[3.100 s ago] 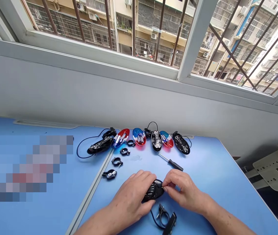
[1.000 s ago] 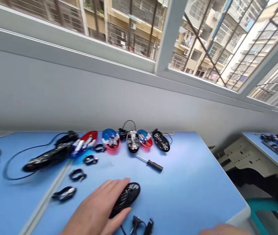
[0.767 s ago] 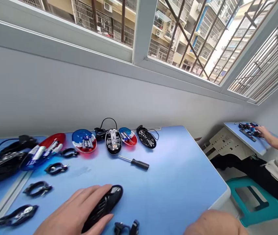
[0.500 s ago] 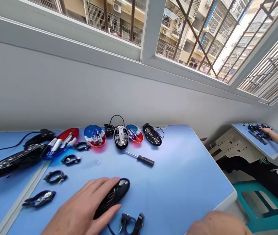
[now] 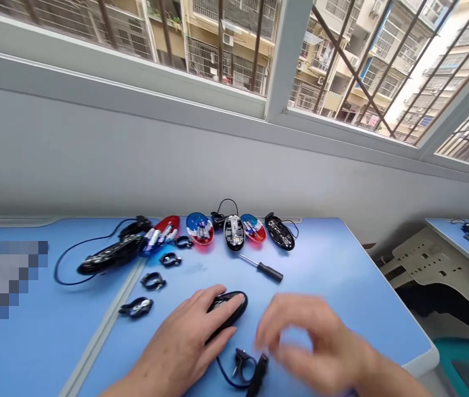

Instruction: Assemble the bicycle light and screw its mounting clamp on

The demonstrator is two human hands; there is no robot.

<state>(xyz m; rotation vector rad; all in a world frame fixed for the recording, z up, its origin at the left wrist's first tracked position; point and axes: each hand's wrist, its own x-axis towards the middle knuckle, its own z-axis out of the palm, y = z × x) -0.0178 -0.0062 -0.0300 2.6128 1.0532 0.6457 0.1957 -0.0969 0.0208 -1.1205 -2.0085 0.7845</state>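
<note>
My left hand is closed over a black oval housing on the blue table, its fingers wrapped across the top. From the housing's near end a thin black cable runs to a black clamp part with a ring. My right hand hovers just right of that clamp, blurred by motion. Its fingers are curled with the tips close to the thumb, in a pinch; anything between them is too small or smeared to make out. Beyond my hands lies a screwdriver with a black handle.
Along the wall lie open black housings and red-and-blue shells holding batteries. Several black ring clamps form a line at left. A long black housing with a cable lies farther left. Another table with parts stands at right.
My right hand has come up from the lower edge, toward the clamp part. The view has swung left. My left hand still holds the black housing.
</note>
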